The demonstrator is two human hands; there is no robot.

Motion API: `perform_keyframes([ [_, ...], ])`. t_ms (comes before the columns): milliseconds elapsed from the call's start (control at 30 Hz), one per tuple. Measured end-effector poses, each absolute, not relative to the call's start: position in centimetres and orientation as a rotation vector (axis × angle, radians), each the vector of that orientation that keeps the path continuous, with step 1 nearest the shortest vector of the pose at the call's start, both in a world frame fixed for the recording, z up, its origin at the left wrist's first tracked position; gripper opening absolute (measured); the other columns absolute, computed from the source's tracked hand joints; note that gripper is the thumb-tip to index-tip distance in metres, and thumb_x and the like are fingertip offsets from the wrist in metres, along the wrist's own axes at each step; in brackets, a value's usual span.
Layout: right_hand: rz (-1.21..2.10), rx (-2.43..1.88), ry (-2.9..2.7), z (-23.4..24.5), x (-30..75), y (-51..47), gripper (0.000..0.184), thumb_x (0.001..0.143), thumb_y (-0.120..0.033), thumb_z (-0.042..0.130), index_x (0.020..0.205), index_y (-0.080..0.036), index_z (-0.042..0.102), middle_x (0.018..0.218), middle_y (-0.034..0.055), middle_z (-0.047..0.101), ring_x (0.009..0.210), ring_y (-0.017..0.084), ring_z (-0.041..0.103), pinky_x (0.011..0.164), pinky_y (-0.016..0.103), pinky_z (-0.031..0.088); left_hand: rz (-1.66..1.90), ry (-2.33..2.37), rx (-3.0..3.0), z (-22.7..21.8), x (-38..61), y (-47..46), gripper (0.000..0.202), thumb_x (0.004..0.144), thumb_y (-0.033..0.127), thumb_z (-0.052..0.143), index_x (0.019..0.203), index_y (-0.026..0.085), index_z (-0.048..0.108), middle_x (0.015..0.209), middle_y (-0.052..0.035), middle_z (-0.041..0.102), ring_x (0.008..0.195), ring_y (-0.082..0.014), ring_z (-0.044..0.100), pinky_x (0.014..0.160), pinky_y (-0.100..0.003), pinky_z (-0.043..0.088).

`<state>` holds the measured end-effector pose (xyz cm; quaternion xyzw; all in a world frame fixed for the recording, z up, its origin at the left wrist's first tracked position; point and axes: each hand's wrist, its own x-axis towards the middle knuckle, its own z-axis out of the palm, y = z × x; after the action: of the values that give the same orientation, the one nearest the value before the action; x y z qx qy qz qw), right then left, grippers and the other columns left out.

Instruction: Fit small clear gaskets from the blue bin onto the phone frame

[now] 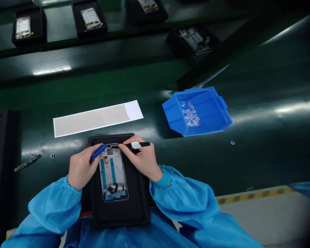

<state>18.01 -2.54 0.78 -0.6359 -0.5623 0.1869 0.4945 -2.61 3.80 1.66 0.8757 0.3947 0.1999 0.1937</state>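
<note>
An opened phone body [119,172] with blue strips and a thin cable lies in a black tray [136,199] at the table's near edge. My left hand [82,165] is closed around a slim blue plastic tool [98,153], its tip at the phone's upper left. In my right hand [143,158] is a black pen-like tool [144,144] with white tape wrapped round it, its working end near the phone's top edge. Both hands meet over that top edge; the tools' exact tips are too small to make out.
A blue bin [209,113] with many small white frames stands at the right. Beyond the tray lies a beige-coated strip sheet [93,121]. More phone bodies rest in black trays [99,20] along the back. A dark twisted strip [28,163] lies at left.
</note>
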Motion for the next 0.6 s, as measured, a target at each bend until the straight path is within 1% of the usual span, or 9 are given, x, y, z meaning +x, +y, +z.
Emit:
perform_keyframes([
  [133,0.439,-1.538,-1.374,0.8,18.0,-2.6,0.013,0.089,-0.026,0.067,0.078,-0.021,0.061,0.072,-0.0004,0.065,0.062,0.015,0.063,0.057,0.026,0.050,0.573,1.092,2.451,1.7,-2.6,3.7,0.031,0.094,0.021,0.046,0.116,0.019,0.068,0.108,-0.0041,0.075,0.090,-0.0194,0.074,0.076,-0.025,0.059],
  [367,0.467,-1.516,-1.401,0.5,17.8,-2.7,0.015,0.090,-0.030,0.066,0.078,-0.022,0.063,0.073,0.0018,0.069,0.066,0.018,0.066,0.061,0.029,0.052,0.506,1.141,2.407,1.6,-2.5,3.8,0.033,0.093,0.023,0.046,0.116,0.021,0.069,0.108,-0.0042,0.075,0.091,-0.0202,0.073,0.076,-0.026,0.059],
  [467,0.421,-1.518,-1.400,0.6,17.6,-2.7,0.016,0.090,-0.029,0.065,0.077,-0.021,0.062,0.070,0.0017,0.067,0.063,0.018,0.065,0.060,0.029,0.051,0.538,1.161,2.403,1.5,-2.8,3.6,0.034,0.092,0.024,0.045,0.114,0.020,0.070,0.107,-0.0054,0.075,0.091,-0.0214,0.074,0.079,-0.028,0.060],
  [533,0.359,-1.519,-1.435,0.7,17.5,-2.7,0.020,0.091,-0.030,0.062,0.074,-0.021,0.061,0.066,0.0007,0.066,0.059,0.017,0.064,0.058,0.027,0.050,0.572,1.176,2.391,0.8,-3.2,3.3,0.035,0.091,0.024,0.044,0.112,0.020,0.071,0.104,-0.0059,0.076,0.090,-0.0217,0.074,0.082,-0.028,0.060],
  [600,0.335,-1.520,-1.494,0.4,17.5,-2.5,0.022,0.093,-0.029,0.058,0.073,-0.021,0.059,0.064,0.0001,0.065,0.057,0.016,0.064,0.054,0.025,0.047,0.562,1.193,2.352,-0.8,-3.5,3.6,0.037,0.089,0.024,0.044,0.114,0.026,0.071,0.103,-0.0040,0.076,0.089,-0.0215,0.074,0.081,-0.027,0.060],
])
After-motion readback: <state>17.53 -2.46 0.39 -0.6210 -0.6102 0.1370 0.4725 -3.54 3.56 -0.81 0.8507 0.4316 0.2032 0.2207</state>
